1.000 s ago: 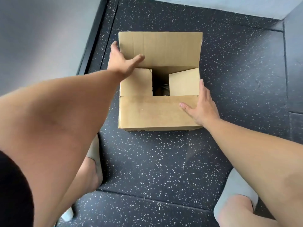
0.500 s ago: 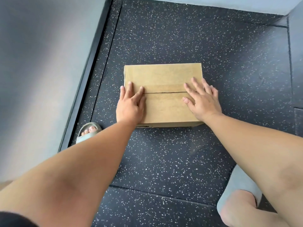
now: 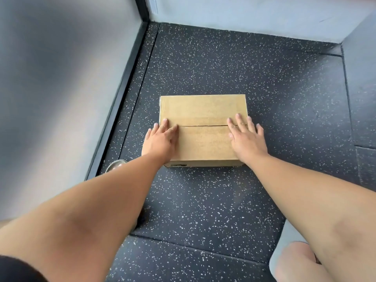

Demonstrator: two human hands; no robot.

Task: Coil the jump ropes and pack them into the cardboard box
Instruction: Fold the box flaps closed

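Note:
The cardboard box (image 3: 203, 110) sits on the dark speckled floor with both top flaps folded down and meeting at a thin seam across its middle. My left hand (image 3: 160, 140) lies flat on the box's left end, fingers straight and reaching over the seam. My right hand (image 3: 246, 139) presses flat on the right end, fingers spread across the seam. No jump rope is visible; the inside of the box is hidden by the flaps.
A grey wall with a black baseboard (image 3: 122, 94) runs along the left, and a pale wall (image 3: 244, 13) closes the far side. My sandalled feet show at the left (image 3: 116, 164) and lower right (image 3: 289, 253). Speckled floor (image 3: 203, 200) surrounds the box.
A second ago the far flap stood up and the box was open. Both flaps have since been folded down, and my hands now rest flat on top; the view has pulled back.

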